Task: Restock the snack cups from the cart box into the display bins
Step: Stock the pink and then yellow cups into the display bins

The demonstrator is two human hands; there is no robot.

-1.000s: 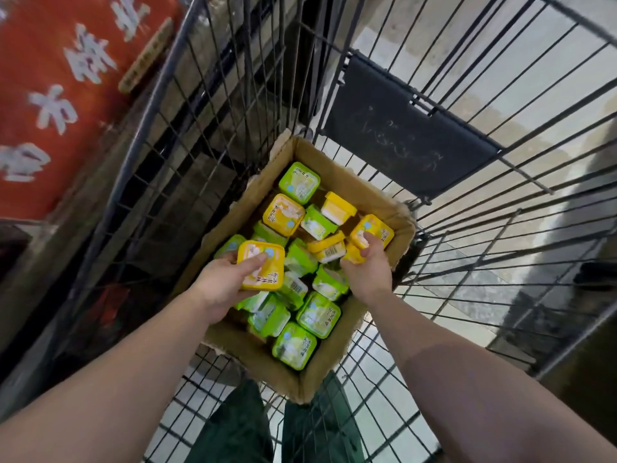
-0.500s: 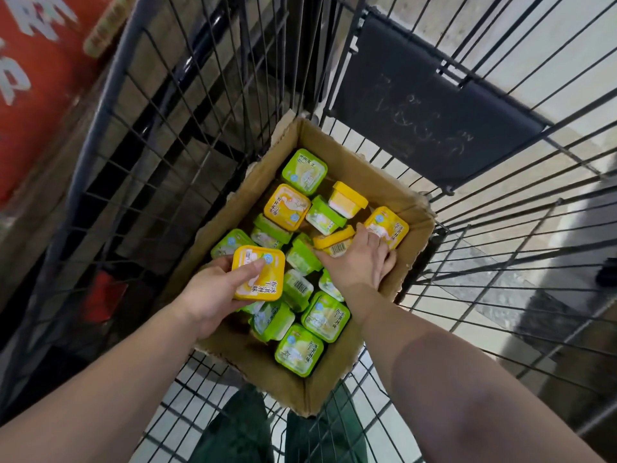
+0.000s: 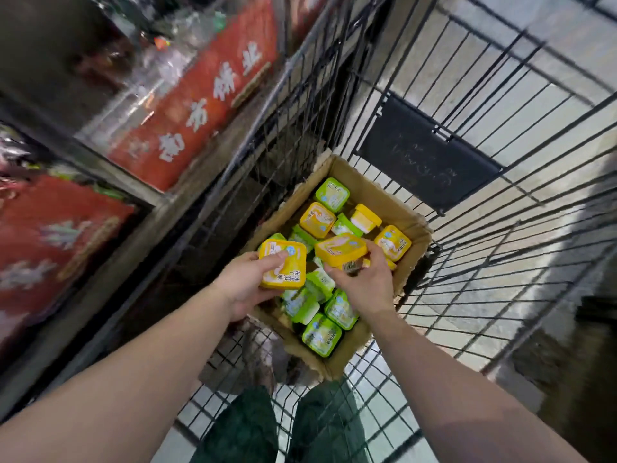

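A cardboard box sits in the wire cart, holding several green and yellow snack cups. My left hand grips a yellow cup above the box's left edge, thumb on its lid. My right hand holds a second yellow cup, tilted, lifted just above the others in the box. The two held cups are side by side and nearly touching.
To the left, past the cart's wire wall, stand display bins with red signs on their fronts. A dark panel hangs on the cart's far wall. My legs in green trousers show below.
My right hand has taken a yellow cup from among the cups and lifted it. My left hand has risen slightly with its cup. The view has swung left toward the bins.
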